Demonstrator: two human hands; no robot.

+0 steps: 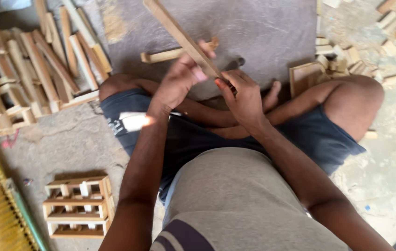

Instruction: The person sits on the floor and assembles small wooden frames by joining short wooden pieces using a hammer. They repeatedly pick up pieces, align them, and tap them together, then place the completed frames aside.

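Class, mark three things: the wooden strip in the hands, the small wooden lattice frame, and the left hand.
wooden strip (172, 29), head view, on its flat face.
wooden lattice frame (78, 206), head view, middle bars.
left hand (179, 79), head view, back of hand.

Daylit grey concrete floor (263, 28), dusty, strewn with wooden offcuts (347, 58).

The long slat (179, 35) is bare, matt, pale wood, as are the small lattice frame (79, 205) and stacked slats (44, 69). The floor (263, 28) looks like rough, dusty concrete. The shorts (193, 135) are dark matt cloth.
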